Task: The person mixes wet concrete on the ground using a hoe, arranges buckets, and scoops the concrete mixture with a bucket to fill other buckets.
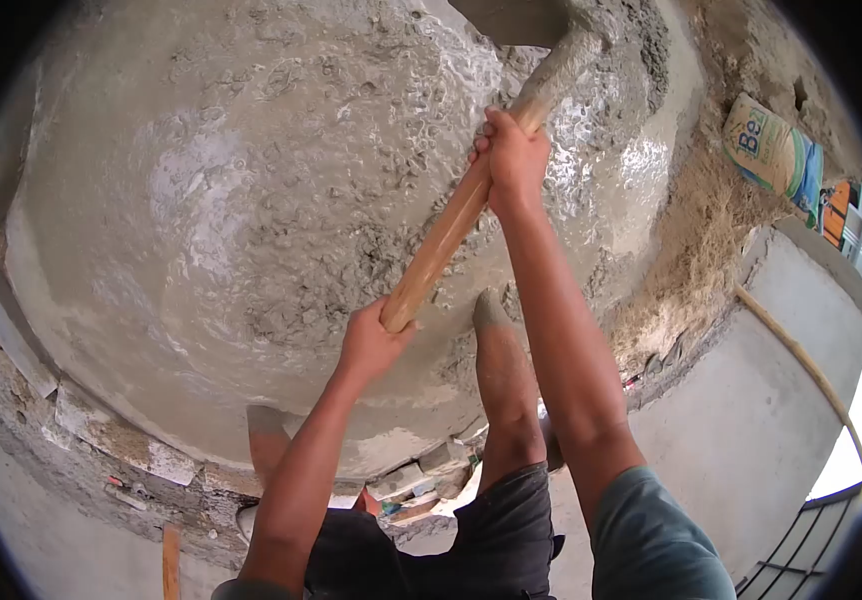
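Note:
My left hand (373, 343) is wrapped round the butt end of a hoe's wooden handle (441, 243). Further up the same handle my right hand (515, 160) grips it, close to where wet cement coats the wood. The hoe's blade (513, 18) shows dark at the top edge, partly cut off by the frame. Beneath both hands spreads a wide pool of wet grey concrete (201, 190), smooth and shiny on the left, lumpier around the handle. My bare legs stand in this wet mix, one coated grey near the lower middle.
A printed cement bag (766, 150) lies at the upper right on a sandy edge (696, 230). Boards and broken masonry (116, 430) border the pool at lower left. A long pole (801, 360) leans over the grey slab at right, with a dark metal grid (801, 555) below it.

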Demonstrator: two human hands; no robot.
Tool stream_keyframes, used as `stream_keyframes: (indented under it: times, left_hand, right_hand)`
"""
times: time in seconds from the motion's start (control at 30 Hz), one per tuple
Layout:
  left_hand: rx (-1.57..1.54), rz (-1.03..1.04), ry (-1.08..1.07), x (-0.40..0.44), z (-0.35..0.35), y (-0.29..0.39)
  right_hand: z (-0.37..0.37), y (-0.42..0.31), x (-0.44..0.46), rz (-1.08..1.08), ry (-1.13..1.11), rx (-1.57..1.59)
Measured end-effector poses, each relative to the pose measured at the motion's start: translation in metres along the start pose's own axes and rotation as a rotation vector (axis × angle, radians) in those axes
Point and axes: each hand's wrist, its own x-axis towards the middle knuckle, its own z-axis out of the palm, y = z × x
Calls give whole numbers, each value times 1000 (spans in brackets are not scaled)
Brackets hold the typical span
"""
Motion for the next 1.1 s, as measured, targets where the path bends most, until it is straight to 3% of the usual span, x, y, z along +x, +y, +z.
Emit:
stream_keyframes:
  times: [0.1, 0.23, 0.33, 0.37, 0.47, 0.57, 0.7, 0.73, 0.8, 0.83, 0.9, 0.93, 1.0, 1.03, 1.1]
  left_hand:
    - [-299, -158, -140, 42, 41, 14]
    - [-581, -467, -192, -13, 22, 40]
    - [-721, -580, -187, -60, 11, 63]
    - [-785, -602, -166, -69, 10, 66]
    - [-945, -722, -150, -96, -7, 49]
    - [-1044, -734, -133, -122, 7, 41]
    - [-923, -702, -124, -174, 38, -5]
    - [-769, -683, -118, -193, 45, -31]
    - [-476, -612, -112, -212, 63, -106]
    - [-202, -445, -65, -221, 65, -140]
    - [-9, -558, -117, -238, 69, -215]
    - [111, -606, -142, -242, 63, -233]
    - [266, -695, -83, -270, 59, -269]
    - [374, -721, -7, -277, 56, -275]
    - [414, -585, 120, -288, 63, -272]
  right_hand:
    - [0, 24, 101, 118, 7, -453]
    - [28, 49, 70, 179, 38, -768]
    - [30, 67, 53, 215, -184, -1005]
    - [33, 91, 40, 121, -164, -1191]
    - [53, 124, -1, 144, -216, -1199]
    - [50, 96, -35, 286, -315, -1170]
    - [13, 95, -97, 150, -172, -984]
    - [3, 94, -121, 119, -157, -909]
    - [-15, 109, -167, 177, -82, -838]
    - [-25, 116, -191, 265, -88, -781]
    - [-49, 156, -238, 389, -57, -602]
    - [-64, 188, -262, 426, -15, -478]
    - [-89, 212, -306, 525, -147, -305]
    - [-94, 202, -325, 546, -130, -291]
    - [-95, 158, -354, 524, -18, -202]
